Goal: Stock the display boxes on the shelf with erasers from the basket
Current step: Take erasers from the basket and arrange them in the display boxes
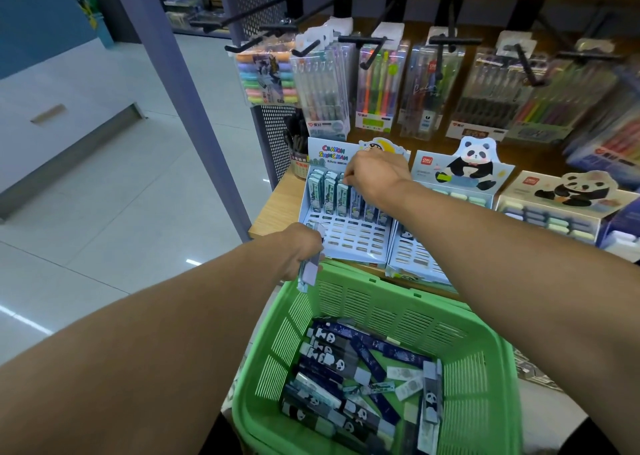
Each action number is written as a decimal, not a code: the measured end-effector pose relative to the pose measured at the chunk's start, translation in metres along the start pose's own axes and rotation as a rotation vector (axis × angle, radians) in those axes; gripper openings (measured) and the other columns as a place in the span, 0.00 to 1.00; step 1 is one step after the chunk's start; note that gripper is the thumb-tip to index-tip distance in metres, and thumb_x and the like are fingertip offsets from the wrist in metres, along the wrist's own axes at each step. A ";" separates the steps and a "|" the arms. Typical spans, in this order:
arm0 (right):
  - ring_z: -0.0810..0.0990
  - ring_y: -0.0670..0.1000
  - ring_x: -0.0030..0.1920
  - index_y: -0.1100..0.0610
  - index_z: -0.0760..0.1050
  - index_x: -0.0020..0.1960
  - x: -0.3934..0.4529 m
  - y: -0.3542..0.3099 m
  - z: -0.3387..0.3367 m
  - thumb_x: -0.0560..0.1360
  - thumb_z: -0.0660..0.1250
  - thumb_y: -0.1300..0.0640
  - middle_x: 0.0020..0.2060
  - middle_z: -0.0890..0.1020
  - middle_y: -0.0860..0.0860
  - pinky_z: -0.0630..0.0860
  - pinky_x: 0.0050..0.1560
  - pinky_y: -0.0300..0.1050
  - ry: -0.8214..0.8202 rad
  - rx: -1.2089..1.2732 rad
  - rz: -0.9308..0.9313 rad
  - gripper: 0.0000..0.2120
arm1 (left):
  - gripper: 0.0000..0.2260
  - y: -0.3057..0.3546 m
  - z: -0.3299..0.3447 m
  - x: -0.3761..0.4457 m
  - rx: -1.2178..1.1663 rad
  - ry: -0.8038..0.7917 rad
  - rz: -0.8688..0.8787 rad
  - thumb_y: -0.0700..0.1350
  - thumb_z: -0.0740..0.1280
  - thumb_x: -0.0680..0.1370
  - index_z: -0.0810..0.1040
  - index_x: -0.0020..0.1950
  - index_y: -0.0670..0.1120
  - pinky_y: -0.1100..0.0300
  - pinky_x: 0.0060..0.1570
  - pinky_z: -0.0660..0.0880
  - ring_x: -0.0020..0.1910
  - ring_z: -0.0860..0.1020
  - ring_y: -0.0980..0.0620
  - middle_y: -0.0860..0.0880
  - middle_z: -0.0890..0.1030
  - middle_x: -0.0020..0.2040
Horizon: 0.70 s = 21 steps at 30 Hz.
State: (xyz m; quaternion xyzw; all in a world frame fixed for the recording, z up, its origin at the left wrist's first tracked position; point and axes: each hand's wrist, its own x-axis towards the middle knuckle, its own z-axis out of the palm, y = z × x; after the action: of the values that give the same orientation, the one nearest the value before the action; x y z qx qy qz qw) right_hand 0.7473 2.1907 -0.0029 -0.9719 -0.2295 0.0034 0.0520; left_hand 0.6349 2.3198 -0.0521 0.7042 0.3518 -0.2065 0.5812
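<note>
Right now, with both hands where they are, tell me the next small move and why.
Probably seat the eraser under the right hand into its slot in the Crayon Shinchan display box, then take another from the stack the left hand holds above the green basket. The back row is filled; the front slots are empty.

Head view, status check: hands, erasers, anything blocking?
Right hand at the light-blue Crayon Shinchan display box, seating an eraser in its back rows. Left hand grips spare sleeved erasers above the green plastic basket. Front slots empty, unobstructed.
</note>
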 end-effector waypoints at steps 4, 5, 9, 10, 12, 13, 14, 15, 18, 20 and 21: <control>0.80 0.59 0.47 0.55 0.82 0.46 -0.002 -0.005 0.002 0.78 0.68 0.60 0.42 0.81 0.55 0.71 0.41 0.45 0.014 -0.090 -0.016 0.05 | 0.16 0.001 0.001 0.000 0.011 0.011 -0.003 0.34 0.60 0.82 0.67 0.70 0.39 0.42 0.59 0.77 0.58 0.80 0.40 0.41 0.75 0.56; 0.79 0.59 0.46 0.56 0.81 0.45 -0.003 -0.005 0.003 0.78 0.68 0.61 0.40 0.80 0.54 0.69 0.40 0.45 0.015 -0.105 -0.017 0.05 | 0.17 0.001 0.002 0.001 0.015 0.017 -0.003 0.34 0.60 0.82 0.66 0.71 0.39 0.42 0.59 0.77 0.58 0.80 0.40 0.40 0.74 0.58; 0.79 0.58 0.43 0.56 0.81 0.41 -0.004 -0.005 0.005 0.76 0.67 0.62 0.36 0.80 0.53 0.70 0.39 0.45 0.032 -0.105 -0.014 0.06 | 0.18 0.000 0.003 0.005 0.036 0.031 0.002 0.34 0.59 0.82 0.66 0.72 0.39 0.43 0.58 0.78 0.59 0.80 0.41 0.42 0.73 0.56; 0.79 0.58 0.44 0.55 0.82 0.42 -0.004 -0.005 0.005 0.76 0.68 0.62 0.37 0.81 0.53 0.71 0.39 0.45 0.039 -0.097 -0.011 0.06 | 0.18 0.000 0.003 0.006 0.042 0.032 0.004 0.34 0.59 0.82 0.66 0.72 0.39 0.43 0.59 0.77 0.59 0.80 0.41 0.42 0.73 0.56; 0.79 0.57 0.44 0.55 0.83 0.43 -0.004 -0.004 0.005 0.75 0.68 0.62 0.39 0.83 0.53 0.73 0.41 0.45 0.046 -0.088 -0.008 0.06 | 0.17 0.000 0.004 0.006 0.051 0.035 0.008 0.33 0.59 0.82 0.67 0.71 0.39 0.43 0.59 0.77 0.58 0.80 0.42 0.42 0.73 0.56; 0.80 0.57 0.44 0.55 0.84 0.44 -0.005 -0.003 0.005 0.75 0.68 0.62 0.40 0.83 0.53 0.74 0.41 0.44 0.052 -0.087 -0.006 0.06 | 0.17 0.000 0.003 0.007 0.059 0.035 0.013 0.33 0.59 0.82 0.67 0.70 0.38 0.44 0.60 0.76 0.57 0.80 0.42 0.42 0.73 0.57; 0.80 0.57 0.44 0.55 0.84 0.44 -0.005 -0.002 0.005 0.75 0.68 0.62 0.40 0.84 0.53 0.74 0.40 0.44 0.059 -0.087 -0.001 0.06 | 0.17 0.000 0.003 0.008 0.074 0.039 0.015 0.32 0.59 0.81 0.67 0.70 0.37 0.44 0.60 0.76 0.58 0.79 0.42 0.41 0.73 0.57; 0.81 0.57 0.43 0.55 0.84 0.44 -0.005 -0.002 0.005 0.74 0.69 0.62 0.40 0.84 0.53 0.73 0.39 0.43 0.066 -0.088 0.006 0.06 | 0.17 0.000 0.003 0.008 0.091 0.038 0.015 0.31 0.59 0.81 0.67 0.70 0.37 0.46 0.59 0.76 0.59 0.79 0.40 0.40 0.74 0.58; 0.81 0.57 0.41 0.55 0.84 0.42 -0.006 -0.002 0.004 0.73 0.69 0.62 0.39 0.85 0.52 0.74 0.39 0.44 0.096 -0.057 0.039 0.06 | 0.17 -0.003 0.005 0.006 0.219 0.012 -0.004 0.29 0.61 0.80 0.68 0.68 0.36 0.51 0.53 0.75 0.60 0.77 0.37 0.36 0.76 0.61; 0.81 0.57 0.41 0.54 0.83 0.42 -0.007 -0.004 0.001 0.74 0.69 0.60 0.39 0.84 0.52 0.75 0.39 0.45 0.099 -0.028 0.054 0.06 | 0.13 -0.007 0.008 0.004 0.269 -0.011 -0.022 0.31 0.61 0.80 0.70 0.64 0.36 0.50 0.58 0.74 0.60 0.77 0.37 0.37 0.76 0.60; 0.81 0.58 0.41 0.54 0.83 0.42 -0.007 -0.004 0.000 0.75 0.68 0.59 0.39 0.84 0.52 0.74 0.39 0.45 0.099 -0.019 0.058 0.06 | 0.11 -0.009 0.009 0.003 0.281 -0.019 -0.024 0.31 0.61 0.81 0.69 0.63 0.36 0.51 0.56 0.74 0.61 0.77 0.37 0.37 0.76 0.59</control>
State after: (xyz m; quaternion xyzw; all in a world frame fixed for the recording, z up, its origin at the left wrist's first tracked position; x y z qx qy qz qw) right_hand 0.7388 2.1914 -0.0024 -0.9776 -0.1984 -0.0452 0.0541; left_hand 0.6316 2.3128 -0.0625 0.7723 0.3223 -0.2675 0.4777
